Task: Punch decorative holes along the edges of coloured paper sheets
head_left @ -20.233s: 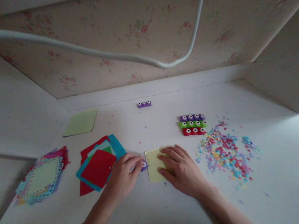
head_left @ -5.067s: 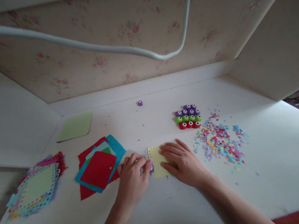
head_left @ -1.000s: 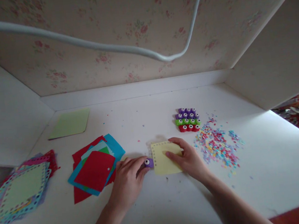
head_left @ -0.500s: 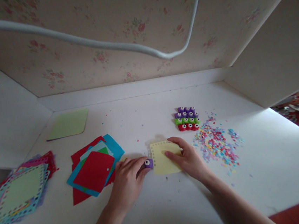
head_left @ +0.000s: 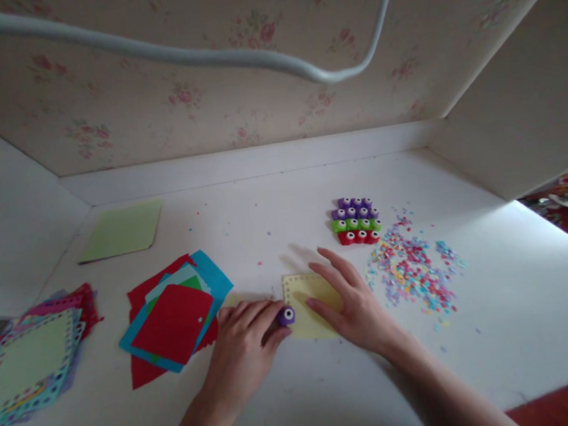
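Between the thumb and fingers of my left hand (head_left: 246,340) is a small purple craft punch (head_left: 286,316), its star-marked round button facing up. It sits at the left edge of a yellow paper sheet (head_left: 309,324) lying on the table. Small punched holes line the sheet's top edge and upper left side. My right hand (head_left: 356,303) hovers over the right part of the sheet, fingers spread and holding nothing. Whether its thumb touches the paper I cannot tell.
Rows of purple, green and red punches (head_left: 357,223) stand behind my right hand. Colourful confetti (head_left: 417,267) lies right. Leftward are coloured papers (head_left: 172,327), a hole-edged stack (head_left: 32,364) and pale green sheets (head_left: 120,232). A white cable (head_left: 229,56) hangs before the wall.
My right hand has lifted off the yellow sheet and opened its fingers. The punch in my left hand has turned so its button faces more upward. The view has shifted slightly.
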The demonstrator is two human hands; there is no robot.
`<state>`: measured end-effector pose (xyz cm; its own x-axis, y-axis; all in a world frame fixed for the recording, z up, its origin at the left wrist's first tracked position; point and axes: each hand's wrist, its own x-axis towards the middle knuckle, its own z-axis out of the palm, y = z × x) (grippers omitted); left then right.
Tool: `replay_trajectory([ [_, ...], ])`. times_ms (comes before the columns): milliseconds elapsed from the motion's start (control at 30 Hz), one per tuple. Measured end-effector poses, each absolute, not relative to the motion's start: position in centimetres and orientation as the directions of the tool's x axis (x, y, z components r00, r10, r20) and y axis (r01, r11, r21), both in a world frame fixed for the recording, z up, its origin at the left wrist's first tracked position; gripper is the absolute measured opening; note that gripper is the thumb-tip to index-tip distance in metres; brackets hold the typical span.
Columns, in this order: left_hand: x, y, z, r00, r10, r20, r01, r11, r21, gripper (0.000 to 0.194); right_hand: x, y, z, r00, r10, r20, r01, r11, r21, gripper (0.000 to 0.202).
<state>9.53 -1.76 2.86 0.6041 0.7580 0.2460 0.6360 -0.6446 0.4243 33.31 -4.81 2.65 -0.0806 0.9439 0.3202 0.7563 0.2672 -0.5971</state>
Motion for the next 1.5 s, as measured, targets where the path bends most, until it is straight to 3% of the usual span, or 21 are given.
replay_trajectory([
  [100, 9.6, -2.0, 3.0, 0.604, 0.759, 0.241, 0.637, -0.642, 0.427, 0.028, 33.9, -5.1, 2.8, -0.277, 0.915, 0.292, 0.793, 0.39, -0.468, 0.041],
  [200, 9.7, -2.1, 3.2, 0.614, 0.754, 0.233, 0.627, -0.646, 0.436, 0.022, 34.0, -5.1, 2.6, -0.378, 0.903, 0.203, 0.801, 0.429, -0.418, 0.038],
  [933, 10.0, -1.4, 3.9, 0.617, 0.727, 0.301, 0.583, -0.679, 0.445, 0.015, 33.6, -4.6, 2.5, -0.405, 0.904, 0.134, 0.787, 0.419, -0.452, 0.042],
  [1500, 10.1, -1.7, 4.2, 0.663, 0.708, 0.243, 0.579, -0.691, 0.433, 0.016, 33.8, -4.5, 2.6, -0.385, 0.913, 0.136, 0.789, 0.403, -0.464, 0.043],
])
